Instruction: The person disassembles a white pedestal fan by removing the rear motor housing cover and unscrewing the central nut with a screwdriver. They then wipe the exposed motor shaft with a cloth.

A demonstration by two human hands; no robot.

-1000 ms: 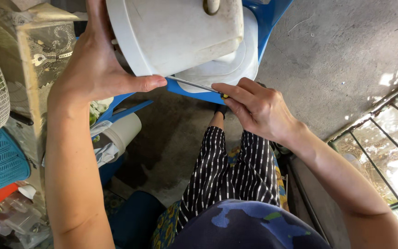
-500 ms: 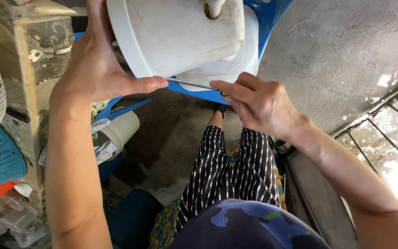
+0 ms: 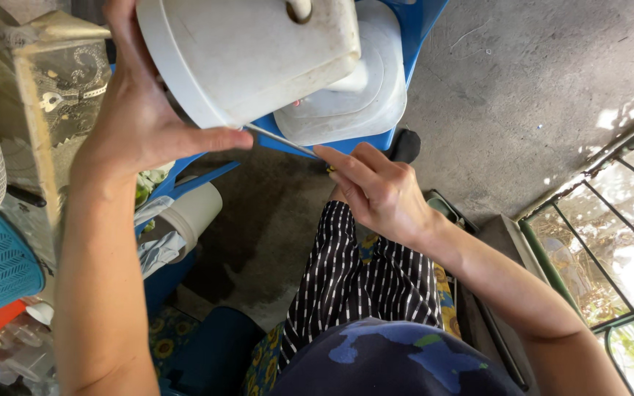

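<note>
left hand (image 3: 137, 121) clasping white housing (image 3: 251, 55), top cut off; right hand (image 3: 379, 191) pinching half-hidden screwdriver (image 3: 280, 141)

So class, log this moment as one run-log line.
left hand: grips white housing | right hand: holds screwdriver, tip under housing rim | blue plastic chair: bears white cover

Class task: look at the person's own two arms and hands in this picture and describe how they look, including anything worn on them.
Both arms are bare to the frame's edge, no sleeves showing. The left hand and right hand wear no gloves, rings or watch that can be seen.
</note>
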